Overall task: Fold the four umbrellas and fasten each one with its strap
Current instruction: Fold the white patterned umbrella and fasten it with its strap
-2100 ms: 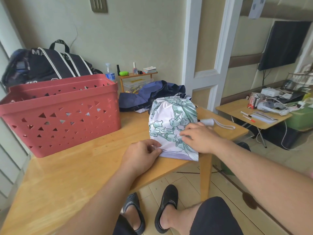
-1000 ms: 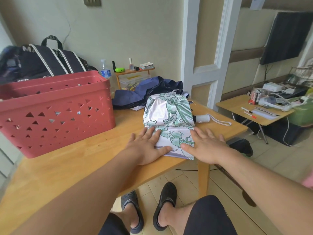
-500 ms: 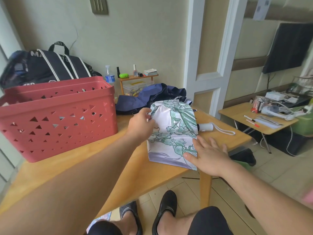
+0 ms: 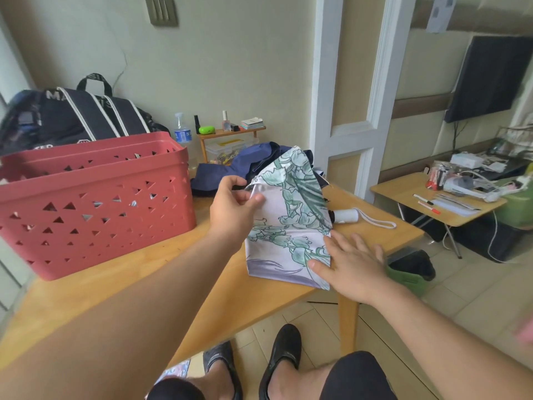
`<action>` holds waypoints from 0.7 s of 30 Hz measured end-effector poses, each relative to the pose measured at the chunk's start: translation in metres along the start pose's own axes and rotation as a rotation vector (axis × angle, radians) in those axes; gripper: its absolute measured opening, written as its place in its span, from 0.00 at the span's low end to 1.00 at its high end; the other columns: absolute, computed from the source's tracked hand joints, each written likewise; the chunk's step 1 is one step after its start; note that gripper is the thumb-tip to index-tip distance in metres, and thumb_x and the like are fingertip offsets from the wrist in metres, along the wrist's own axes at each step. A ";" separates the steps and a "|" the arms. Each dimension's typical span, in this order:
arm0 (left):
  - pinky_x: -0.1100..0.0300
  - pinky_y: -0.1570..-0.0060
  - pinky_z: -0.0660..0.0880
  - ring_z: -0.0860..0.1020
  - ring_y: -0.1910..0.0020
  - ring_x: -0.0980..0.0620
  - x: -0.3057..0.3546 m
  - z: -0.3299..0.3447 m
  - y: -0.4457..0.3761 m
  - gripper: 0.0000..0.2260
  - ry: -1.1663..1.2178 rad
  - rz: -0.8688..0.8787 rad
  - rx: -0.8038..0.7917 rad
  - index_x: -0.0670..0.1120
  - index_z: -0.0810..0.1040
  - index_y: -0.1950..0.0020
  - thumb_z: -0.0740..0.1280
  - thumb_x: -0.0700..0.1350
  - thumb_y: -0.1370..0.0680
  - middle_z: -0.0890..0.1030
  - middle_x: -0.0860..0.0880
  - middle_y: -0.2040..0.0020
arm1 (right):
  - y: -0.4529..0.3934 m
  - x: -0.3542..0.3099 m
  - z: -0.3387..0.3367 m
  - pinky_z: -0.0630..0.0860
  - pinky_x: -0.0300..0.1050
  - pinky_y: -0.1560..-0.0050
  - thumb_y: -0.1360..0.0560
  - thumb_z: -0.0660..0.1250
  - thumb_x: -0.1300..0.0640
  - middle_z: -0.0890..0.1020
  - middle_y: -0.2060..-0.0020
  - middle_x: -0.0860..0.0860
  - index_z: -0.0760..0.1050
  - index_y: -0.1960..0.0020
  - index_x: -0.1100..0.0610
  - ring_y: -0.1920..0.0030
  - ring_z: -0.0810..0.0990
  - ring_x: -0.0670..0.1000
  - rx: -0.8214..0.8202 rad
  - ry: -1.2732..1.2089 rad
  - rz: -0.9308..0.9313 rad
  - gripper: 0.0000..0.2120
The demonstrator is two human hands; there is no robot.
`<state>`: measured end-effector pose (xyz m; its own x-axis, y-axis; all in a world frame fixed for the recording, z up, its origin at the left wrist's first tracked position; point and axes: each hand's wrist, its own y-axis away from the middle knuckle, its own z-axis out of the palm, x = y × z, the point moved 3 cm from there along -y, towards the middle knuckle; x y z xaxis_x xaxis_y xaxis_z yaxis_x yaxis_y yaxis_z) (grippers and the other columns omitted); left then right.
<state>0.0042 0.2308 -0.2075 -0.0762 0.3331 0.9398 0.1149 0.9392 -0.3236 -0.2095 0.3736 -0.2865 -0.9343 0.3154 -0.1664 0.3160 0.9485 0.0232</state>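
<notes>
The left hand (image 4: 235, 204) now pinches a fold of the floral umbrella (image 4: 288, 226) canopy at its upper left edge and lifts it, while half a second ago it only reached there, and one second ago both hands lay flat on the cloth. The right hand (image 4: 350, 262) stays open, with straight fingers pressing the lower right corner onto the wooden table (image 4: 115, 284). I judge the pleats are being gathered; the strap is not fastened yet.
</notes>
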 end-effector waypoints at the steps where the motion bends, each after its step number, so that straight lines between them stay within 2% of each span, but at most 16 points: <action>1: 0.56 0.60 0.75 0.79 0.61 0.53 -0.003 -0.003 0.003 0.14 0.015 0.002 0.003 0.56 0.74 0.44 0.76 0.44 0.22 0.83 0.51 0.57 | 0.001 0.001 0.001 0.45 0.68 0.23 0.23 0.45 0.23 0.50 0.17 0.40 0.54 0.17 0.42 0.17 0.47 0.54 0.057 -0.041 -0.006 0.40; 3: 0.54 0.58 0.76 0.79 0.61 0.53 -0.008 -0.008 0.007 0.14 0.036 0.001 0.020 0.57 0.73 0.47 0.76 0.44 0.22 0.84 0.50 0.55 | 0.006 0.004 -0.006 0.56 0.62 0.24 0.21 0.55 0.29 0.67 0.22 0.42 0.71 0.25 0.44 0.21 0.62 0.53 0.276 -0.301 -0.021 0.31; 5: 0.54 0.56 0.76 0.78 0.60 0.53 -0.010 -0.010 0.010 0.13 0.058 -0.001 0.047 0.56 0.73 0.49 0.76 0.45 0.23 0.83 0.51 0.55 | 0.011 0.005 -0.023 0.68 0.49 0.33 0.21 0.66 0.40 0.78 0.37 0.45 0.81 0.37 0.49 0.32 0.75 0.52 0.548 -0.591 -0.069 0.18; 6: 0.54 0.55 0.76 0.78 0.60 0.54 -0.010 -0.010 0.011 0.12 0.066 0.000 0.059 0.56 0.74 0.51 0.77 0.47 0.23 0.83 0.53 0.56 | 0.013 0.002 -0.036 0.68 0.44 0.38 0.22 0.70 0.46 0.78 0.43 0.45 0.82 0.41 0.50 0.37 0.77 0.50 0.651 -0.621 -0.102 0.13; 8: 0.56 0.53 0.76 0.79 0.58 0.54 -0.009 -0.009 0.012 0.11 0.056 0.016 0.084 0.54 0.76 0.53 0.78 0.50 0.25 0.82 0.54 0.56 | 0.012 -0.012 -0.062 0.69 0.41 0.41 0.23 0.72 0.51 0.76 0.45 0.45 0.80 0.40 0.50 0.42 0.76 0.47 0.732 -0.613 -0.178 0.12; 11: 0.54 0.49 0.79 0.82 0.55 0.56 -0.008 -0.005 0.014 0.08 0.040 0.043 0.092 0.52 0.81 0.53 0.79 0.50 0.25 0.85 0.54 0.55 | 0.003 -0.042 -0.100 0.74 0.43 0.46 0.23 0.72 0.47 0.79 0.48 0.44 0.71 0.33 0.43 0.49 0.78 0.45 0.625 -0.695 -0.245 0.20; 14: 0.53 0.48 0.81 0.83 0.53 0.57 -0.008 -0.004 0.019 0.07 0.023 0.054 0.063 0.53 0.83 0.49 0.78 0.49 0.24 0.86 0.55 0.55 | -0.016 -0.060 -0.123 0.75 0.47 0.49 0.21 0.69 0.42 0.82 0.52 0.47 0.63 0.27 0.35 0.50 0.81 0.49 0.394 -0.818 -0.152 0.25; 16: 0.51 0.47 0.81 0.83 0.52 0.57 -0.010 -0.004 0.022 0.07 0.009 0.068 0.045 0.54 0.84 0.48 0.78 0.50 0.24 0.86 0.56 0.54 | -0.030 -0.066 -0.133 0.77 0.47 0.44 0.21 0.68 0.41 0.83 0.46 0.48 0.63 0.24 0.36 0.47 0.82 0.50 0.290 -0.882 -0.116 0.27; 18: 0.51 0.46 0.82 0.83 0.53 0.57 -0.012 -0.005 0.024 0.08 0.010 0.064 0.034 0.54 0.84 0.46 0.78 0.49 0.24 0.86 0.56 0.55 | -0.041 -0.068 -0.138 0.78 0.48 0.41 0.21 0.69 0.42 0.80 0.42 0.44 0.63 0.22 0.37 0.46 0.81 0.48 0.230 -0.898 -0.119 0.30; 21: 0.58 0.49 0.80 0.81 0.57 0.62 -0.012 -0.008 0.026 0.09 0.024 0.043 0.035 0.55 0.83 0.44 0.77 0.47 0.23 0.84 0.57 0.56 | -0.051 -0.067 -0.142 0.78 0.47 0.42 0.22 0.70 0.45 0.78 0.48 0.42 0.64 0.22 0.40 0.51 0.80 0.46 0.243 -0.828 -0.080 0.30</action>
<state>0.0161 0.2509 -0.2264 -0.0482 0.3715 0.9272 0.0824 0.9266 -0.3670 -0.1864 0.3080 -0.1370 -0.5642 0.0349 -0.8249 0.3696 0.9041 -0.2146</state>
